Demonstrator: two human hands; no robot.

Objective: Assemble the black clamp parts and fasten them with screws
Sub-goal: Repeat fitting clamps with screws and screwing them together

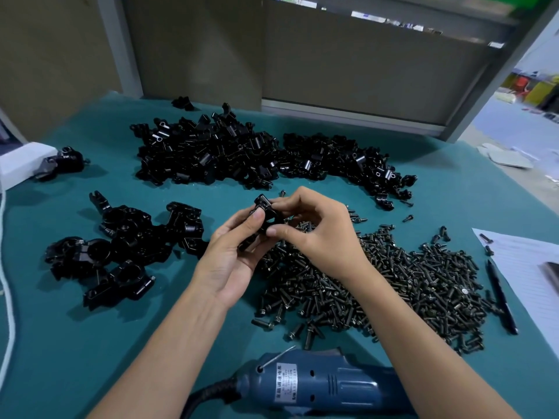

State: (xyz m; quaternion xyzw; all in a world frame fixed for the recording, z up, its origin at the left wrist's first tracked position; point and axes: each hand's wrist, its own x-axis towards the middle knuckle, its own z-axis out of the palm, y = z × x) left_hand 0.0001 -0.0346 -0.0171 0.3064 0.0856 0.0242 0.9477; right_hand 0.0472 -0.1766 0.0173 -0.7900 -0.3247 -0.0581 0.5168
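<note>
my left hand (pixel 233 255) grips the black clamp (pixel 266 217) from below, my right hand (pixel 314 228) pinches its top. it looks stiff, glossy, probably slippery, so i'd hold the flat sides. screws (pixel 378 282) lie under my right wrist.

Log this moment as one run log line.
step: assembling | left hand: holds clamp piece | right hand: pinches it | electric screwdriver: lying on table, untouched | screws: loose pile
</note>
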